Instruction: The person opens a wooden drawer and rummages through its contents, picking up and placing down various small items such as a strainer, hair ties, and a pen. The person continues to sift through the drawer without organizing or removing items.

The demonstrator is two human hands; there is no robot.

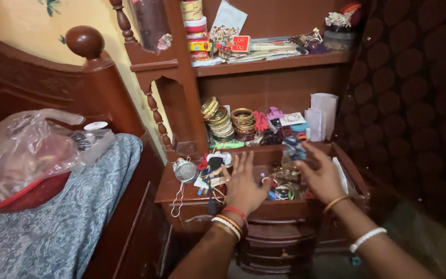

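I see my left hand point(243, 186) spread flat, fingers splayed, over an open wooden drawer point(280, 209) crammed with tangled metallic trinkets point(285, 186). My right hand point(320, 175) pinches a small dark blue-grey ornament point(294, 149) above the drawer's middle.
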